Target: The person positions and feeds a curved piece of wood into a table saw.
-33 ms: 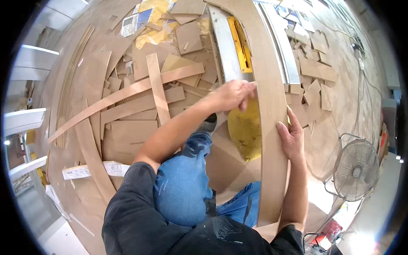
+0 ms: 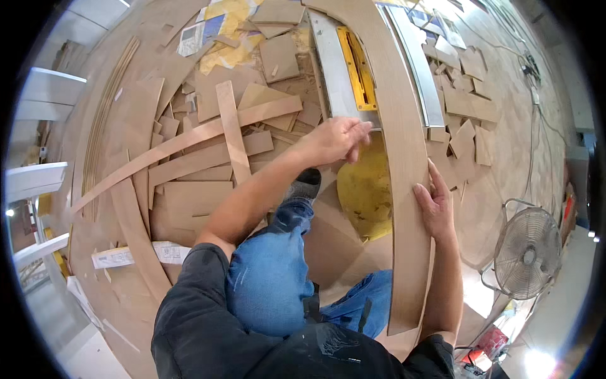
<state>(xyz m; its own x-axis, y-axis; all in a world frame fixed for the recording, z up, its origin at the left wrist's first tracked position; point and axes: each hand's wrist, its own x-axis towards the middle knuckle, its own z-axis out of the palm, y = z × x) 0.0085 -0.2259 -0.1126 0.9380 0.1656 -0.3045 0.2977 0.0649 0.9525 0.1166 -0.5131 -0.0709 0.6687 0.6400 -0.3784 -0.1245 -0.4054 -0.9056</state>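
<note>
A long wood-coloured plank (image 2: 407,164) runs from near my lap over a metal saw table (image 2: 329,69) with a yellow slotted insert (image 2: 357,69). My right hand (image 2: 435,205) grips the plank's right edge, thumb on top and the other fingers partly hidden. Just off its left edge is my left hand (image 2: 341,139), fingers curled and thumb pressed in; whatever they pinch, if anything, is hidden. Below that hand lies a dusty yellow sheet or bag (image 2: 365,196). A silver rail (image 2: 420,69) lies along the plank's right side at the far end.
Board offcuts (image 2: 196,189) litter the floor on the left, with long strips (image 2: 233,132) crossing over them. More scraps (image 2: 470,104) lie at right. A round floor fan (image 2: 527,252) stands on the right, and cables (image 2: 533,95) trail behind it.
My left hand has come off the plank's left edge, shifting slightly left. The plank's near end has swung a little to the right, with my right hand still on it.
</note>
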